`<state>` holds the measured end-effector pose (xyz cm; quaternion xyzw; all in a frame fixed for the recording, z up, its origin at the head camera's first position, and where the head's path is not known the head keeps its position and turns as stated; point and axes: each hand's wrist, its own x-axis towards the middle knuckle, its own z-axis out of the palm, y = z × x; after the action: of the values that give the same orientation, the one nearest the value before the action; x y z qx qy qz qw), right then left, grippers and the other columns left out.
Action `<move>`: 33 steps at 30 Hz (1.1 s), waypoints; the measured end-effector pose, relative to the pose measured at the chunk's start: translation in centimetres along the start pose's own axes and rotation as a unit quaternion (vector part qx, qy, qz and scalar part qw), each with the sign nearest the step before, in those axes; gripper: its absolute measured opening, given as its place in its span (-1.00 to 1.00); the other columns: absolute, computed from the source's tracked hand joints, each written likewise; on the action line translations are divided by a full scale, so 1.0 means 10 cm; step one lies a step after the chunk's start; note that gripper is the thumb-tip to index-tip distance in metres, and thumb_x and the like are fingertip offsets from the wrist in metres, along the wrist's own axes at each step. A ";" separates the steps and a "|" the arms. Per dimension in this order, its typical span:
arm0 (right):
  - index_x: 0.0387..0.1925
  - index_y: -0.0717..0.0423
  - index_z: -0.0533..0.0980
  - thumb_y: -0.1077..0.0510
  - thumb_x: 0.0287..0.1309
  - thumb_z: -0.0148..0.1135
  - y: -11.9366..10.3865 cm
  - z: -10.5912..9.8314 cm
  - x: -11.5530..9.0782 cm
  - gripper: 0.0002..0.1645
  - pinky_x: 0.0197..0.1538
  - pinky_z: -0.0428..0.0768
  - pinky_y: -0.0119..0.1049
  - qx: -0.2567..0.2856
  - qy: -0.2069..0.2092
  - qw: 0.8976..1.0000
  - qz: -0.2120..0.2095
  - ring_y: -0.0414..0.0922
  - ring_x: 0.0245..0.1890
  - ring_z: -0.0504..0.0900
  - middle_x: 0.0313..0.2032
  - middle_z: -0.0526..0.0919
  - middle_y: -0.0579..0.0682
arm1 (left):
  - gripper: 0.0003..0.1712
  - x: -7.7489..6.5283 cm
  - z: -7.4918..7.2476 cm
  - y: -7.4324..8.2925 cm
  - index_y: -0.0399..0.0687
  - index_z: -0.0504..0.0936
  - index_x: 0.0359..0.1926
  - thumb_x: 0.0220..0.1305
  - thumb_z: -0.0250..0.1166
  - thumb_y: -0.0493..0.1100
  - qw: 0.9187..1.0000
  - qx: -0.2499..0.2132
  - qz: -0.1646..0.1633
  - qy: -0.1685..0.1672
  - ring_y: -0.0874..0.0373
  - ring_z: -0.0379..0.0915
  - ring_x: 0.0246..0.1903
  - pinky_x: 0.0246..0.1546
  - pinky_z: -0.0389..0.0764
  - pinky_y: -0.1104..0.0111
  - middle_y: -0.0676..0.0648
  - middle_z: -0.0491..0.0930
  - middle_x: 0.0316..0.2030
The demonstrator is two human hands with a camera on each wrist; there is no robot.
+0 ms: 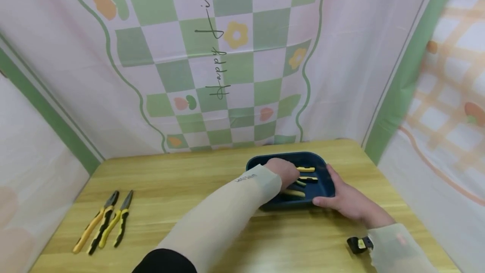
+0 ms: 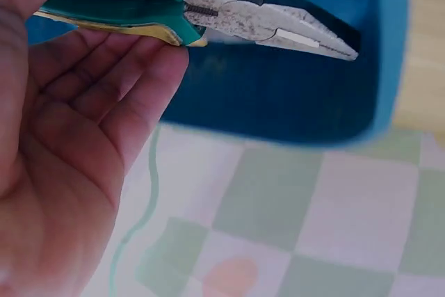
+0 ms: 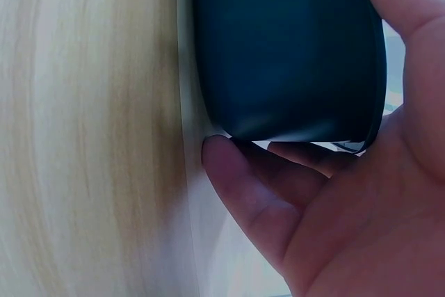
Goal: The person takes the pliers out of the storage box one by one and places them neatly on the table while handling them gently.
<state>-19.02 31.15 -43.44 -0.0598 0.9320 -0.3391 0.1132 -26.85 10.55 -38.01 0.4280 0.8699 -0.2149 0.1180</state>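
Observation:
My left hand (image 1: 283, 172) reaches down into a dark blue tray (image 1: 284, 206) at the right of the table. In the left wrist view its fingers and thumb pinch the green-and-yellow handles of pliers (image 2: 271, 22), whose worn metal jaws point away over the tray floor. From the head view these pliers are mostly hidden by the hand. Yellow-and-black handles (image 1: 305, 169) of other tools show in the tray beside the hand. My right hand (image 1: 350, 200) grips the tray's right end, thumb at the front and fingers round the far side.
On the table's left lie pliers with orange-and-black handles (image 1: 107, 208) and long-nose pliers with yellow-and-black handles (image 1: 123, 212), side by side. A patterned curtain (image 1: 235, 66) hangs behind the wooden table (image 1: 182, 184). A small black device (image 1: 358, 244) sits at my right wrist.

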 end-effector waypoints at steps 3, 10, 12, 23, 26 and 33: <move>0.39 -0.06 -0.56 -0.35 0.01 0.23 -0.01 0.00 0.00 0.37 0.11 0.17 0.29 0.000 0.000 1.000 0.000 0.41 0.21 0.12 0.30 -0.06 0.50 | -0.85 -0.05 -0.06 -0.11 0.23 0.55 -0.21 0.20 0.29 -0.11 1.000 0.005 0.016 0.003 0.26 0.40 -0.31 -0.22 0.47 0.37 0.17 0.49 -0.31; 0.39 -0.05 -0.55 -0.35 0.00 0.23 -0.03 -0.01 -0.01 0.38 0.11 0.16 0.29 0.002 0.001 1.000 -0.004 0.41 0.21 0.11 0.31 -0.06 0.50 | -0.80 -0.20 -0.25 -0.29 0.16 0.51 -0.28 0.11 0.37 -0.17 0.999 -0.010 0.036 -0.018 0.20 0.35 -0.36 -0.35 0.42 0.38 0.15 0.47 -0.36; 0.39 -0.05 -0.56 -0.35 0.00 0.24 -0.03 -0.01 -0.01 0.38 0.11 0.17 0.29 0.003 0.001 1.000 -0.004 0.41 0.21 0.12 0.30 -0.06 0.50 | -0.83 -0.25 -0.29 -0.32 0.15 0.51 -0.31 0.14 0.33 -0.19 0.999 0.003 0.035 -0.017 0.18 0.31 -0.39 -0.41 0.38 0.37 0.13 0.46 -0.36; 0.39 -0.08 -0.56 -0.37 -0.03 0.24 -0.01 0.02 0.00 0.39 0.08 0.23 0.28 0.003 -0.001 1.000 0.005 0.39 0.16 0.23 0.29 -0.02 0.51 | -0.87 -0.64 -0.30 -0.59 0.09 0.52 -0.35 0.18 0.23 -0.28 0.999 0.028 0.030 0.023 0.20 0.30 -0.46 -0.46 0.44 0.39 0.10 0.45 -0.41; 0.39 -0.09 -0.56 -0.37 -0.03 0.24 0.01 0.03 0.01 0.39 0.07 0.24 0.27 0.004 -0.005 1.000 0.010 0.38 0.16 0.24 0.29 -0.01 0.51 | -0.84 -0.74 -0.25 -0.72 0.09 0.54 -0.28 0.16 0.26 -0.28 0.999 0.020 0.018 0.028 0.19 0.35 -0.43 -0.42 0.49 0.35 0.11 0.48 -0.40; 0.39 -0.10 -0.57 -0.39 -0.04 0.24 0.02 0.03 0.02 0.40 0.08 0.22 0.28 0.006 -0.005 1.000 0.016 0.39 0.18 0.20 0.29 -0.03 0.51 | -0.69 -0.92 -0.06 -1.01 0.08 0.58 -0.22 0.00 0.39 -0.33 1.000 -0.007 -0.010 0.024 0.19 0.39 -0.42 -0.41 0.49 0.36 0.12 0.49 -0.39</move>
<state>-19.16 31.06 -43.79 -0.0460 0.9304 -0.3421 0.1234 -29.30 -1.03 -31.10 0.4234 0.8782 -0.1999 0.0978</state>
